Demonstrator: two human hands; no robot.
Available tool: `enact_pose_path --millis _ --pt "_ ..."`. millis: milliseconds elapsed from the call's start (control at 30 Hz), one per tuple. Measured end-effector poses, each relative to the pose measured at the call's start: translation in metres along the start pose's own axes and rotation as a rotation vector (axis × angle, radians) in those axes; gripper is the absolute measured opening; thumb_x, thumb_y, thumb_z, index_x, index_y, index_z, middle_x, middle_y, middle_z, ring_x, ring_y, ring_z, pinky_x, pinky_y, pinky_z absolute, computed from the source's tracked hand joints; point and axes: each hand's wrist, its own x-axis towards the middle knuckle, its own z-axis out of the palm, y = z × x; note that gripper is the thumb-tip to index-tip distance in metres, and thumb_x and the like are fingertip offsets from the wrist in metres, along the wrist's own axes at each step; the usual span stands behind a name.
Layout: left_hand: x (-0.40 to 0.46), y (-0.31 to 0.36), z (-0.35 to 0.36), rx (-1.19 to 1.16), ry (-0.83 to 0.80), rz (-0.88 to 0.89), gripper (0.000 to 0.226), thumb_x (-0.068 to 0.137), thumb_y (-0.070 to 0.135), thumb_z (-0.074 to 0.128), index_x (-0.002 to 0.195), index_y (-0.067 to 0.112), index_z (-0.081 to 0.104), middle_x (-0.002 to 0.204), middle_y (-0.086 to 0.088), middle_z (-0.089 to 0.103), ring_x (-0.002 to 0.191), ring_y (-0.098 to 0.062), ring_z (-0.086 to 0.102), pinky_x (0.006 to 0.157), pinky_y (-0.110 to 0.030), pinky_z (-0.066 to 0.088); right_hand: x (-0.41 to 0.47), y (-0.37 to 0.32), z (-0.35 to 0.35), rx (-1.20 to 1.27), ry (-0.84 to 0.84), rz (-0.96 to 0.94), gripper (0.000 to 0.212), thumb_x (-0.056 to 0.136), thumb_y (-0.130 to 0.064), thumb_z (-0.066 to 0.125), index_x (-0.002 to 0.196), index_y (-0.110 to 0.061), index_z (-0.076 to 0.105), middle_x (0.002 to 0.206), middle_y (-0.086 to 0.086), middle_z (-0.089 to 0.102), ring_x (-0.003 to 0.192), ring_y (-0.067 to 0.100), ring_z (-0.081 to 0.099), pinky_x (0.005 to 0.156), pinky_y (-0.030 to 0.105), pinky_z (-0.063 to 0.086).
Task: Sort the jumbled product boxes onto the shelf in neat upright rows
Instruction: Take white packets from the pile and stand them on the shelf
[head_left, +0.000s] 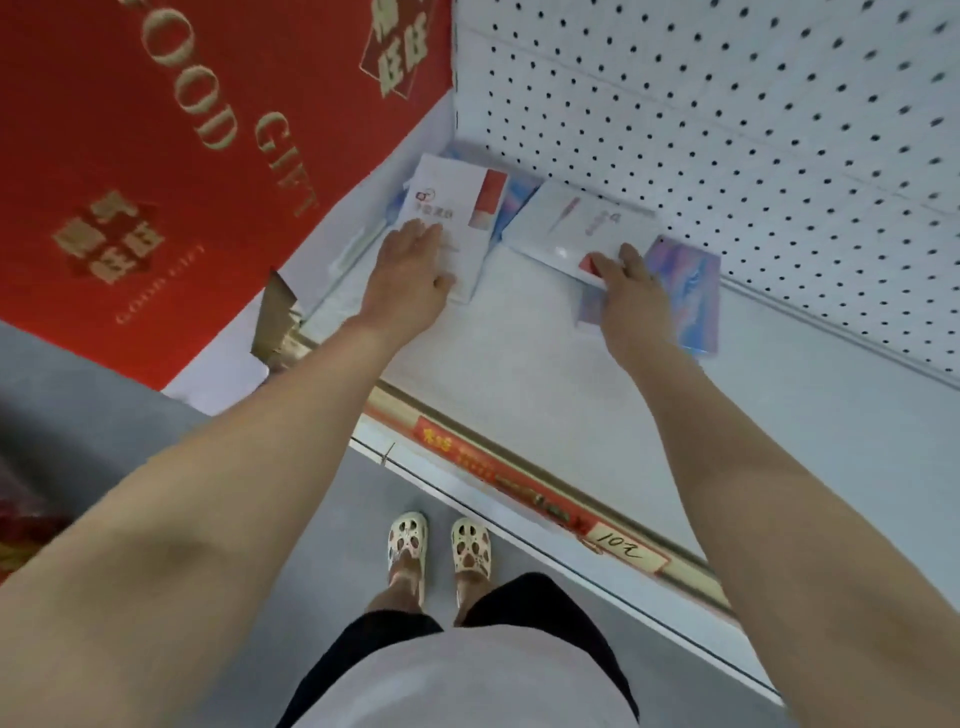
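Your task barely begun: no upright row yet on shelf (519, 332). All boxes lie flat or tilted, jumbled in back left corner against pegboard wall (727, 130).

Your left hand (410, 275) lies flat, fingers straight, pressing on white box with red stripe (457, 208). Your right hand (631, 291) curls fingers round near edge of second white box (576, 223).

Count: two white boxes, roughly three blue-pink boxes (688, 296) partly buried; blur hides exact number. Two hands. One handwritten price tag (626, 553) on shelf edge.
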Motion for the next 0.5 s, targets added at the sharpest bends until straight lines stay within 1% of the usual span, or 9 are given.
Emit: enact_pose_path --millis 100,167,233,267,333,367,400,433,500 --pt "0.013 -0.004 0.011 0.118 -0.043 0.018 0.060 0.100 0.036 0.042 0.152 0.016 0.020 0.161 -0.010 0.013 0.147 -0.038 0.012 0.120 -0.047 0.018 -0.016 -0.003 -0.001 0.067 0.043 0.010 0.071 0.083 0.016 0.046 0.144 -0.020 0.048 0.159 0.014 0.029 0.136 0.037 0.041 0.108 0.041 0.040" --pt "0.011 -0.005 0.018 0.121 -0.007 0.041 0.060 0.100 0.036 0.040 0.153 0.015 0.019 0.162 -0.013 0.011 0.147 -0.041 0.008 0.120 -0.048 0.013 -0.029 -0.006 -0.005 0.123 0.078 0.030 0.072 0.078 0.021 0.044 0.140 -0.014 0.052 0.155 0.015 0.035 0.135 0.036 0.042 0.109 0.039 0.038" --pt "0.001 -0.007 0.021 0.093 0.021 0.070 0.060 0.101 0.037 0.041 0.153 0.016 0.020 0.162 -0.013 0.012 0.148 -0.040 0.006 0.121 -0.047 0.009 -0.042 -0.007 -0.007 0.202 0.123 0.053 0.066 0.073 0.024 0.043 0.130 -0.006 0.058 0.146 0.017 0.042 0.128 0.036 0.046 0.105 0.038 0.041" --pt "-0.005 -0.009 0.022 0.078 0.030 0.093 0.060 0.100 0.037 0.043 0.153 0.017 0.023 0.162 -0.012 0.014 0.148 -0.039 0.007 0.121 -0.046 0.010 -0.047 -0.007 -0.007 0.248 0.156 0.089 0.062 0.072 0.025 0.043 0.124 -0.003 0.060 0.141 0.017 0.045 0.124 0.036 0.049 0.101 0.035 0.042" --pt "-0.016 -0.012 0.022 0.051 0.083 0.158 0.056 0.097 0.038 0.050 0.148 0.019 0.036 0.158 -0.013 0.025 0.146 -0.037 0.017 0.120 -0.045 0.014 -0.053 -0.007 -0.006 0.315 0.230 0.197 0.047 0.074 0.020 0.043 0.112 0.000 0.062 0.133 0.018 0.048 0.116 0.036 0.053 0.091 0.031 0.042" --pt "-0.019 -0.014 0.022 0.029 0.124 0.178 0.054 0.094 0.039 0.054 0.143 0.018 0.043 0.154 -0.014 0.031 0.143 -0.037 0.023 0.118 -0.044 0.018 -0.053 -0.009 -0.005 0.319 0.277 0.259 0.035 0.081 0.013 0.046 0.110 0.002 0.061 0.131 0.019 0.049 0.114 0.038 0.052 0.089 0.032 0.042" --pt "-0.021 -0.014 0.022 -0.002 0.164 0.164 0.054 0.091 0.040 0.057 0.139 0.018 0.046 0.150 -0.015 0.034 0.140 -0.036 0.028 0.117 -0.043 0.022 -0.052 -0.013 -0.006 0.310 0.312 0.317 0.026 0.089 0.001 0.049 0.114 0.002 0.057 0.131 0.021 0.048 0.116 0.039 0.051 0.090 0.037 0.042" --pt "-0.021 -0.015 0.021 -0.044 0.183 0.108 0.059 0.088 0.043 0.061 0.138 0.017 0.043 0.150 -0.016 0.033 0.139 -0.036 0.028 0.116 -0.043 0.023 -0.049 -0.017 -0.006 0.290 0.316 0.376 0.033 0.095 -0.017 0.054 0.122 0.001 0.052 0.134 0.022 0.047 0.120 0.040 0.047 0.094 0.041 0.041" --pt "-0.017 -0.016 0.018 -0.144 0.129 -0.047 0.082 0.083 0.051 0.066 0.145 0.015 0.027 0.152 -0.019 0.026 0.141 -0.038 0.025 0.116 -0.046 0.024 -0.043 -0.023 -0.004 0.198 0.226 0.483 0.074 0.091 -0.054 0.057 0.144 -0.007 0.035 0.143 0.019 0.043 0.129 0.038 0.041 0.103 0.044 0.036"
